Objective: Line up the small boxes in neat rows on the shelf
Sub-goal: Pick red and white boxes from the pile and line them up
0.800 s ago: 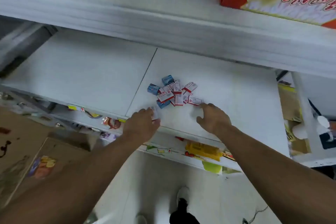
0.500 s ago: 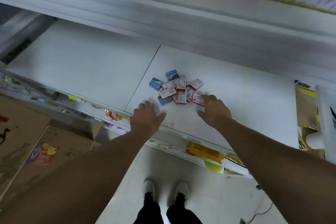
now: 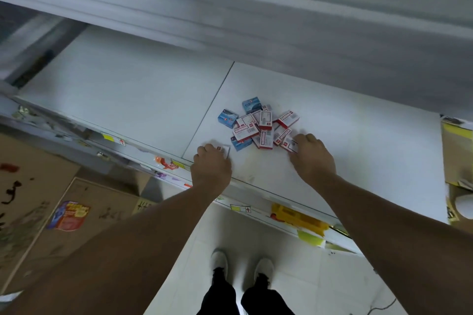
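Observation:
A loose pile of small boxes (image 3: 258,125), red-and-white ones mixed with a few blue ones, lies on the white shelf (image 3: 128,100) near its front edge. My left hand (image 3: 211,166) rests at the pile's left front, fingers curled over one red-and-white box (image 3: 224,149) that peeks out past the knuckles. My right hand (image 3: 313,158) sits at the pile's right front, its fingertips on another red-and-white box (image 3: 290,144). A blue box (image 3: 227,118) stands slightly apart at the pile's left.
The shelf above (image 3: 230,7) overhangs the back of this shelf. A seam (image 3: 210,107) splits the shelf boards just left of the pile. Brown cardboard cartons (image 3: 38,199) stand on the floor at left; yellow goods (image 3: 298,217) sit on a lower shelf.
The view tilted down and closer. My left hand closed over a box at the pile's left front. My right hand reached onto the nearest box on the right.

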`<act>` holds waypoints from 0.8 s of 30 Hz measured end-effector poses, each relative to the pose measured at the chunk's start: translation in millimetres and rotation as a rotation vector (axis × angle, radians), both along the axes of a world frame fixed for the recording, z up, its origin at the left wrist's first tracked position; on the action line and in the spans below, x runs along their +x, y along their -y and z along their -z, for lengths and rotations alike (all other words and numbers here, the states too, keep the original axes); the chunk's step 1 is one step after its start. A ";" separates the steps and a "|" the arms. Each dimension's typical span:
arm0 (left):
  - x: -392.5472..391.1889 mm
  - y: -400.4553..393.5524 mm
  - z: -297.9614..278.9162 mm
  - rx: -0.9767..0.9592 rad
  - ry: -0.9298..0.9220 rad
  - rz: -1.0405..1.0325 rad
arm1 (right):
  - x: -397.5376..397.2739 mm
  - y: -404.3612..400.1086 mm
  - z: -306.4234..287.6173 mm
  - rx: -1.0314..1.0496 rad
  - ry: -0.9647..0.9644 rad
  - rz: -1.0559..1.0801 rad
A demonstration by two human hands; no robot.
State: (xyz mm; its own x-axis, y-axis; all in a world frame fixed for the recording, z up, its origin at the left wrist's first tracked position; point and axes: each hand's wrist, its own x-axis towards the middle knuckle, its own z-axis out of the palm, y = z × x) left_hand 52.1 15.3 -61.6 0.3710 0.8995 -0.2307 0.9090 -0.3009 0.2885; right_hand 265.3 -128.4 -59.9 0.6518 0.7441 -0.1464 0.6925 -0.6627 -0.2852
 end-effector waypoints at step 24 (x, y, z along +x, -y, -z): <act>-149.8 -21.4 -123.3 0.112 0.142 0.137 | -137.1 -30.4 -106.0 0.125 0.014 -0.315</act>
State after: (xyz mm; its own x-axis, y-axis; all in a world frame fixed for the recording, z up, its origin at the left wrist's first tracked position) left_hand -97.7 36.7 61.7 0.5128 0.8557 -0.0692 0.8103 -0.4559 0.3683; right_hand 128.3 -98.0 46.1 0.3881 0.9210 -0.0342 0.8620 -0.3759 -0.3400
